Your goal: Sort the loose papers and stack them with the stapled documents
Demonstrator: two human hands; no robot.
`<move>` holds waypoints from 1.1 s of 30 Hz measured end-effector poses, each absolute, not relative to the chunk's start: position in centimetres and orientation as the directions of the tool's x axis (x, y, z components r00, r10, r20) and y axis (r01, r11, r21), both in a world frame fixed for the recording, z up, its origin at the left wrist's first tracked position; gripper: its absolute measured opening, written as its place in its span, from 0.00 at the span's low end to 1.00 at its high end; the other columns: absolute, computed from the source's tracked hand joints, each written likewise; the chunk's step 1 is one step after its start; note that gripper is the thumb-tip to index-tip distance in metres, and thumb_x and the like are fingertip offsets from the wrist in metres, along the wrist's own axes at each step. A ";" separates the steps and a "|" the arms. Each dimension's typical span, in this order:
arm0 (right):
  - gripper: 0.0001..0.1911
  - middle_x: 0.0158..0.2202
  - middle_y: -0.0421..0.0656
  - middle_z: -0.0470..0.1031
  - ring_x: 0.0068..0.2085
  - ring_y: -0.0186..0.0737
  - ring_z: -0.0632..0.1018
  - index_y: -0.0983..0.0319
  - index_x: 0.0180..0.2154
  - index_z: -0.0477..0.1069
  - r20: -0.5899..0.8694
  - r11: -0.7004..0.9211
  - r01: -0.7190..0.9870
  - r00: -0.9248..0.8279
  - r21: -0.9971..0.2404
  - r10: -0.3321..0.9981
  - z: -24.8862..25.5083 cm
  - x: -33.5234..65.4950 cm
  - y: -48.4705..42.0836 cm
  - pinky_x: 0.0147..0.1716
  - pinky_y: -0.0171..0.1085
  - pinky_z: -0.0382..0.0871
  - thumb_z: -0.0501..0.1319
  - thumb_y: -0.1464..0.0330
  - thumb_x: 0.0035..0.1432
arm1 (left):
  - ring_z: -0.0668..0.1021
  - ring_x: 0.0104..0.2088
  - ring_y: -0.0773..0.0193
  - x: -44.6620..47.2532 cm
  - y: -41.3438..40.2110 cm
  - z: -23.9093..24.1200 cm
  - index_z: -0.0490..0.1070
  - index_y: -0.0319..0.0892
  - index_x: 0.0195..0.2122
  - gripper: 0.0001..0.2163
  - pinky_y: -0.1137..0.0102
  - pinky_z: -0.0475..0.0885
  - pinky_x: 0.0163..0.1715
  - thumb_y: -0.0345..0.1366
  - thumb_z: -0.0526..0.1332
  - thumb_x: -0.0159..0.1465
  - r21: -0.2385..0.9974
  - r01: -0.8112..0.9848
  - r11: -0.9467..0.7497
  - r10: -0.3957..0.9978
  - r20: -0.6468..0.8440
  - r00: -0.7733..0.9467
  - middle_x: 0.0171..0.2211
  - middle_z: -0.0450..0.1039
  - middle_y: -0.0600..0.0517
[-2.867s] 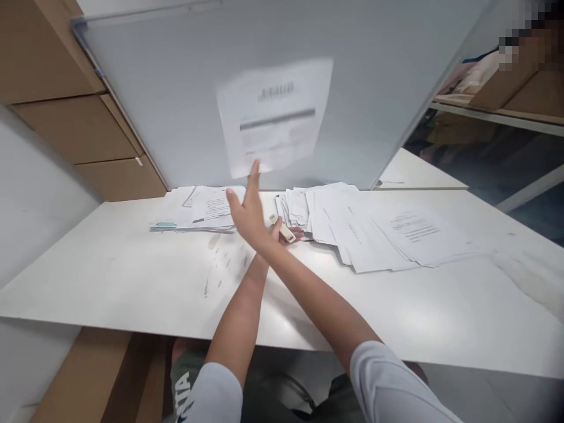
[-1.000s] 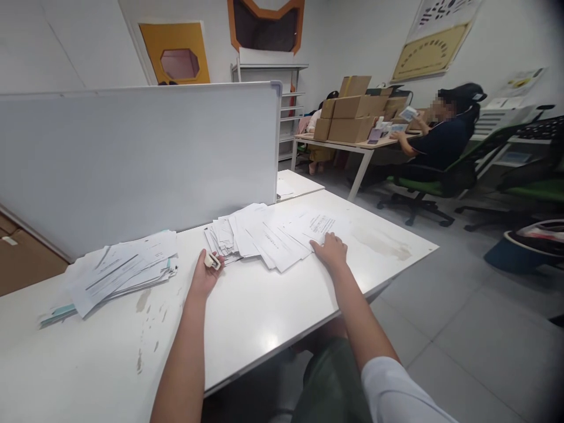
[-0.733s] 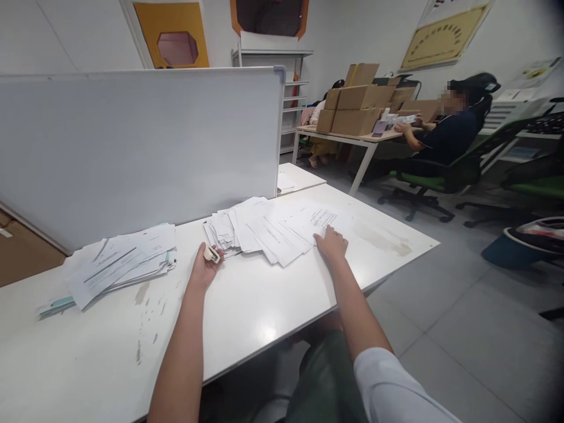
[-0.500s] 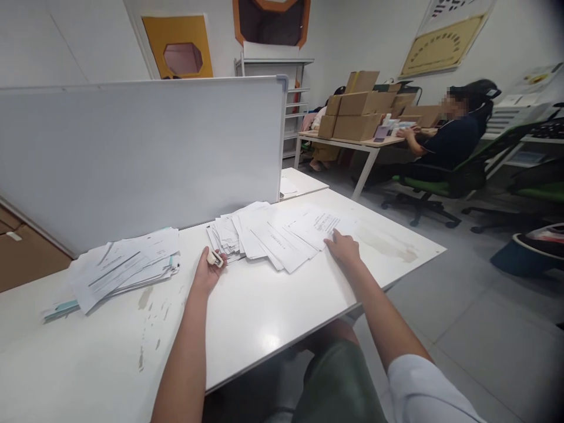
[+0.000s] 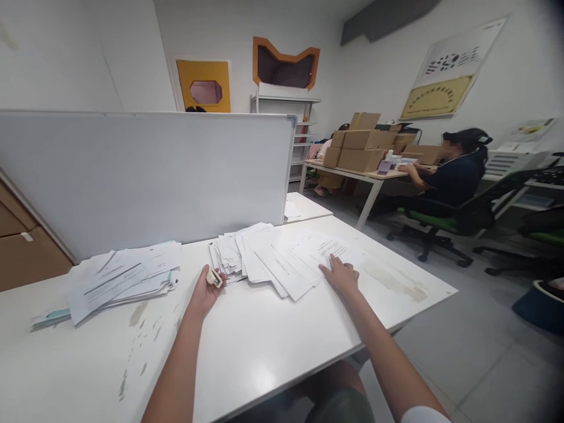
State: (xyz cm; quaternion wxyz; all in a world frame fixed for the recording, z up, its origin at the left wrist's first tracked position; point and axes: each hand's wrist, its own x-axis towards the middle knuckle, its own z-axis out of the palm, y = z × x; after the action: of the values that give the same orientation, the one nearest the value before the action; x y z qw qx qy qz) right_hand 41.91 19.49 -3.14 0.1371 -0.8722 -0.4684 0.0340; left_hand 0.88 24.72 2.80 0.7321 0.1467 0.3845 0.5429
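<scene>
White sleeve, dark green shorts

Reference: paper fan. At 2.9 s ago the right hand was raised left of the fan, crossed over the left arm, a printed sheet in mid-air above; now it is down at the fan's right end, fingers on the last sheet, arms uncrossed. A barred sheet, its dark bar like the airborne one's, now lies atop the stack left of the fan. Co-worker, beyond the fan to the right: packet held up at 1.0 s ago, now lowered. View swung right, then tilted up.
</scene>
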 end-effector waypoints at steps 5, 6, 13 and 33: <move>0.35 0.67 0.48 0.55 0.61 0.58 0.60 0.61 0.68 0.48 0.089 -0.518 0.810 0.558 -0.276 0.825 -3.0 42.1 19.8 0.55 0.51 0.55 0.46 0.52 0.65 | 0.78 0.24 0.64 0.8 24.9 2.6 0.68 0.34 0.36 0.11 0.72 0.77 0.23 0.39 0.54 0.68 0.663 -0.656 0.362 0.913 -0.395 0.105 0.26 0.73 0.46; 0.35 0.66 0.49 0.57 0.60 0.58 0.61 0.62 0.67 0.49 0.100 -0.515 0.811 0.557 -0.278 0.824 -3.0 42.2 19.8 0.54 0.51 0.56 0.46 0.52 0.65 | 0.78 0.24 0.64 0.8 25.0 2.6 0.68 0.34 0.36 0.12 0.72 0.77 0.23 0.39 0.54 0.68 0.668 -0.652 0.359 0.915 -0.389 0.105 0.25 0.73 0.46; 0.25 0.44 0.55 0.76 0.52 0.51 0.70 0.64 0.61 0.63 0.225 -0.498 0.825 0.556 -0.267 0.800 -2.6 42.1 19.5 0.48 0.43 0.60 0.49 0.64 0.67 | 0.79 0.24 0.63 0.9 25.3 2.6 0.68 0.33 0.36 0.12 0.71 0.76 0.22 0.39 0.54 0.68 0.683 -0.628 0.374 0.906 -0.412 0.092 0.26 0.74 0.44; 0.22 0.42 0.50 0.76 0.45 0.46 0.76 0.60 0.50 0.77 0.296 0.103 0.588 0.243 -0.802 0.924 -4.5 26.2 8.2 0.48 0.43 0.70 0.50 0.66 0.60 | 0.81 0.30 0.58 0.9 25.1 1.7 0.66 0.36 0.36 0.09 0.67 0.79 0.30 0.38 0.57 0.67 0.669 -0.660 0.342 0.931 -0.339 0.139 0.28 0.74 0.44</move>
State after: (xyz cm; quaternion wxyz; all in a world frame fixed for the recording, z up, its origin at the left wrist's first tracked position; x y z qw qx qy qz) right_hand 26.22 8.16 -4.51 0.4549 -0.6438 -0.5869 0.1845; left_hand 0.88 25.10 1.67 0.7319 0.1838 0.3680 0.5433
